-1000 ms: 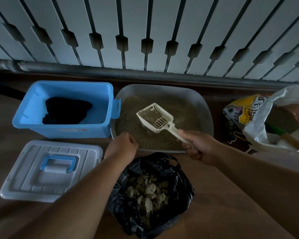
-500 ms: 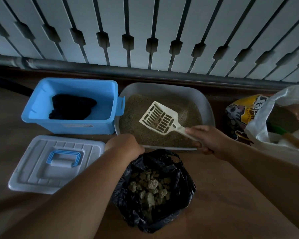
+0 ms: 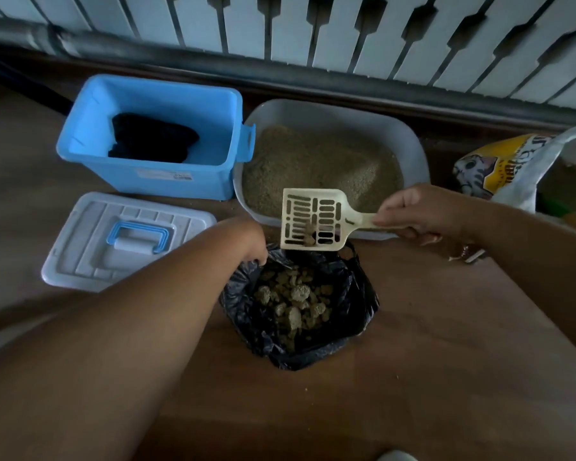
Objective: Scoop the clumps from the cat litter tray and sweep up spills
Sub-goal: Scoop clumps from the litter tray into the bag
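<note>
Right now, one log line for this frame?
step: dump clumps | right hand: holds scoop over black bag | left hand: holds bag rim | clumps: on scoop | tray: behind

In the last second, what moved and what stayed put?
The right hand carried the scoop out of the litter tray toward the person, and now holds it over the black bag with a few clumps left in it. The grip on the handle did not change. The left hand kept holding the bag's rim. The blue bin and the lid lie as before.
</note>
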Available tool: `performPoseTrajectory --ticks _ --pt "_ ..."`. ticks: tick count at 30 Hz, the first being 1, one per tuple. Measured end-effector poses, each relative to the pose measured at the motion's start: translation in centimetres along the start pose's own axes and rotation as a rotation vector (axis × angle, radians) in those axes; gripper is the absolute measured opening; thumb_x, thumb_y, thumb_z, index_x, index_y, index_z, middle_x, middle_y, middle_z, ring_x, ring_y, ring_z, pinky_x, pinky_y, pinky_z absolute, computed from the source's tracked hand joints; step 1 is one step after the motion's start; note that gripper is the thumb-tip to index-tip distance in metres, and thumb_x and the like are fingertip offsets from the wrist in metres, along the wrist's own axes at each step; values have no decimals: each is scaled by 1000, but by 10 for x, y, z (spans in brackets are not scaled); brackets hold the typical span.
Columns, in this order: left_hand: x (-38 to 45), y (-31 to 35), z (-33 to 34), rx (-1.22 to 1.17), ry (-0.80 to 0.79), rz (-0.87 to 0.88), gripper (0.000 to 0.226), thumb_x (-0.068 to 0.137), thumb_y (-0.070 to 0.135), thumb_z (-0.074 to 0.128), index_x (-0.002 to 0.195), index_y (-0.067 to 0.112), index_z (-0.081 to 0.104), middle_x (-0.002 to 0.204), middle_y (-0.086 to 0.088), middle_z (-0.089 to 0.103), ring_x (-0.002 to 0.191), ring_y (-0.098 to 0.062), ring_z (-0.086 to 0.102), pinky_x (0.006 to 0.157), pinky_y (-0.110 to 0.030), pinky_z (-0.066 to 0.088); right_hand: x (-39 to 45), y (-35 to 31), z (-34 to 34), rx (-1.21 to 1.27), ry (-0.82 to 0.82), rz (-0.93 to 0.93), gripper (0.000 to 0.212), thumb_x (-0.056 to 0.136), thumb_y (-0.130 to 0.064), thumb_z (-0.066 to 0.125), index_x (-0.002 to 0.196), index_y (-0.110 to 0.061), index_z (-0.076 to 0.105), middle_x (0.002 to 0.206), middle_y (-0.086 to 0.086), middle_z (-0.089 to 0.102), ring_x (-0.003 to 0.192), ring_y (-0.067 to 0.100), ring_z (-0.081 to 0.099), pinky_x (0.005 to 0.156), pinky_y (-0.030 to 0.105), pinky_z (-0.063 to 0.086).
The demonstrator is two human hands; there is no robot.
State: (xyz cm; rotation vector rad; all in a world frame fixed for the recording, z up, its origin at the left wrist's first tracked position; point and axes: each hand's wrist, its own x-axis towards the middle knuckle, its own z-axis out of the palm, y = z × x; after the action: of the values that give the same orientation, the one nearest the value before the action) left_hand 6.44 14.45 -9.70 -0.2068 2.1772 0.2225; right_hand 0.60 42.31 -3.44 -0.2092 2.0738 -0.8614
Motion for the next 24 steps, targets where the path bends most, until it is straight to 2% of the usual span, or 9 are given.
performPoseTrajectory --ticks 3,6,11,15,17,19,21,23,24 --pt "0 -2 -2 -30 34 24 58 91 38 68 142 14 55 133 -11 59 113 -27 59 100 -38 49 -3 -15 -1 -98 -114 44 26 92 -33 67 89 -8 73 55 8 47 40 17 33 44 23 25" --pt "-8 -1 -10 -65 77 3 60 92 41 66 141 9 54 133 -13 57 114 -29 58 98 -36 49 -5 -34 7 -309 -202 94 27 94 -33 66 88 -8 72 55 4 51 40 15 35 42 25 28" --pt "-22 2 -17 -155 44 -5 53 94 35 67 133 1 57 127 -17 59 115 -32 61 99 -39 52 -9 -56 31 -738 -109 80 25 94 -35 65 85 -13 73 66 6 70 49 17 59 47 21 45" --pt "-26 1 -15 -183 34 8 38 93 30 68 116 0 68 111 -19 68 101 -32 68 93 -41 57 -12 -66 34 -895 -54 53 25 94 -36 65 83 -16 73 69 2 73 58 16 70 53 20 49" --pt "-27 1 -15 -216 20 0 35 94 28 67 114 -1 67 104 -19 68 91 -31 70 88 -40 59 -13 -67 32 -903 -61 48 24 94 -36 65 82 -17 73 67 2 72 55 14 68 52 20 48" --pt "-29 1 -16 -251 -8 -19 35 94 26 66 115 -2 65 92 -18 66 73 -27 66 79 -39 60 -14 -67 28 -790 -76 45 25 93 -37 65 80 -18 72 62 1 68 46 10 59 49 21 46" --pt "-31 2 -18 -248 -37 -36 38 95 24 65 121 -2 61 85 -16 60 67 -24 61 72 -36 58 -15 -67 22 -672 -57 31 25 94 -36 65 80 -16 72 56 0 64 42 9 52 46 20 43" --pt "-33 5 -18 -220 -52 -38 45 96 27 63 130 -2 56 94 -16 59 79 -26 62 80 -36 55 -17 -68 13 -576 -2 11 24 95 -33 64 80 -15 72 51 -2 60 38 7 48 44 19 40" --pt "-33 7 -20 -199 -37 -28 48 97 30 62 134 0 54 107 -17 60 92 -29 63 87 -36 52 -18 -69 8 -529 44 3 24 95 -32 64 80 -15 72 49 -3 59 37 6 47 45 19 40"
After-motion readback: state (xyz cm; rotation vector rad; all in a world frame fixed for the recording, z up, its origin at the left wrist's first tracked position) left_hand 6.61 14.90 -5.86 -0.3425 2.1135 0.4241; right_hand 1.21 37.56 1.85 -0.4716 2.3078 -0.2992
